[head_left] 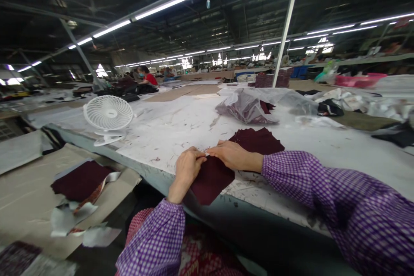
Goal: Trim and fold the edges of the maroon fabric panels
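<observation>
While both hands pinch the top edge of the maroon piece, which overhangs the surface edge right of the fan, left hand and right hand hold it fingertip-closed. Risk: the piece could slip off, since little lies supported. Stack sits just right.
</observation>
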Tool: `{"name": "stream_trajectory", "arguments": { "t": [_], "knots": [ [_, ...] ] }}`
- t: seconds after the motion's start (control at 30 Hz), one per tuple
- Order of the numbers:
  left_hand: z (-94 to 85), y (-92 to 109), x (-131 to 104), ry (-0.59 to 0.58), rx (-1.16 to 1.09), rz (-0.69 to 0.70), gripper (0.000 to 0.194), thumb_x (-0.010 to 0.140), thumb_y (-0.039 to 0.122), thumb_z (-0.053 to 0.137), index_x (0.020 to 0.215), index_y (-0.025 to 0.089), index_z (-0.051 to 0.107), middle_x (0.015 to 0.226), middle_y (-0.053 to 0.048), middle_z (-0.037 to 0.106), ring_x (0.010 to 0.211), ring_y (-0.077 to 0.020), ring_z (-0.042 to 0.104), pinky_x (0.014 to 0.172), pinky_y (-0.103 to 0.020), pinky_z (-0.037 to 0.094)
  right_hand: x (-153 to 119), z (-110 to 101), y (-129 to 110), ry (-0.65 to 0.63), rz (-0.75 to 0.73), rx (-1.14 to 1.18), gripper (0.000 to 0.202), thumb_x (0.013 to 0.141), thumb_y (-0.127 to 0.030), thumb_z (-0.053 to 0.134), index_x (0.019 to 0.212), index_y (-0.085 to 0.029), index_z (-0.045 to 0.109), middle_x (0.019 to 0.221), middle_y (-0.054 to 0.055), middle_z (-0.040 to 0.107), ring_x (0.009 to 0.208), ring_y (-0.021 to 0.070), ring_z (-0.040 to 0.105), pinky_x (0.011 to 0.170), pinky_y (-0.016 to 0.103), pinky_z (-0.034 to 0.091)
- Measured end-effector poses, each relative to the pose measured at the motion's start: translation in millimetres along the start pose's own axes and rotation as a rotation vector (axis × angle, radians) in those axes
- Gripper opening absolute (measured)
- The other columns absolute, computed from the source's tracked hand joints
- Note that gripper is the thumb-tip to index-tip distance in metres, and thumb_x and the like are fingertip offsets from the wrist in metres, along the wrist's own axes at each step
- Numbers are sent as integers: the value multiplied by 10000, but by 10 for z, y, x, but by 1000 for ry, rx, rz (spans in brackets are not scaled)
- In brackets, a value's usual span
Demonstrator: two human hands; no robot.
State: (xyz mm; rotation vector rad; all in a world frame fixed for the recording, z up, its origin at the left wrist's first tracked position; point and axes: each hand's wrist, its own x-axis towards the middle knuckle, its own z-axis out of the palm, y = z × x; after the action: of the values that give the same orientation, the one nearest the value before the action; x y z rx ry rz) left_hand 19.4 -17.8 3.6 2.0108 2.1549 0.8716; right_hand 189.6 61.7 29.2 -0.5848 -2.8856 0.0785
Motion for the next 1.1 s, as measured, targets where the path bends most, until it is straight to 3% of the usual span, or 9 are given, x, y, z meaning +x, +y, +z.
{"name": "stream_trajectory", "arguments": {
  "t": [0.2, 0.4, 0.63, 0.8, 1.0, 1.1],
  "knots": [
    [-46, -241, -170, 85, -147, 47, 204, 839, 176, 571, 881, 250, 757, 831, -15, 663, 830, -167, 616, 732, -269, 449, 38, -14, 64, -4, -91, 63, 320, 932, -134, 394, 1088, -135, 674, 967, 108, 678, 897, 193, 575, 859, 326, 414],
    [-32, -355, -255, 133, -162, 162, 217, 871, 179, 530, 872, 232, 740, 799, -19, 633, 824, -166, 584, 740, -276, 453, 46, -17, 51, -40, -120, 10, 396, 849, -17, 399, 1094, -149, 680, 936, 99, 644, 851, 179, 564, 785, 295, 416],
    [-8, -397, -279, 155, -23, 241, 242, 914, 248, 484, 903, 241, 726, 825, -29, 628, 840, -185, 552, 744, -297, 448, 122, -208, -120, -220, -115, -240, 464, 835, -36, 413, 1189, -224, 647, 1006, 105, 625, 939, 211, 559, 846, 335, 370],
    [-41, -446, -323, 170, 19, 301, 288, 942, 277, 432, 930, 233, 716, 831, -41, 621, 823, -184, 541, 731, -299, 442, 257, -328, -317, -358, -172, -411, 508, 866, -92, 417, 1307, -301, 558, 970, 99, 639, 899, 235, 589, 832, 372, 372],
    [-118, -537, -415, 173, -70, 322, 272, 937, 281, 447, 895, 200, 704, 824, -54, 617, 829, -189, 537, 741, -307, 440, 350, -412, -465, -475, -194, -449, 555, 869, -87, 416, 1382, -291, 481, 971, 102, 661, 871, 219, 603, 827, 363, 384],
    [-128, -604, -453, 189, -217, 253, 197, 906, 254, 502, 906, 200, 691, 828, -41, 625, 840, -181, 556, 757, -300, 445, 370, -433, -485, -482, -212, -440, 581, 859, -78, 425, 1393, -304, 465, 958, 102, 672, 838, 215, 603, 780, 345, 400]
  ]
}}
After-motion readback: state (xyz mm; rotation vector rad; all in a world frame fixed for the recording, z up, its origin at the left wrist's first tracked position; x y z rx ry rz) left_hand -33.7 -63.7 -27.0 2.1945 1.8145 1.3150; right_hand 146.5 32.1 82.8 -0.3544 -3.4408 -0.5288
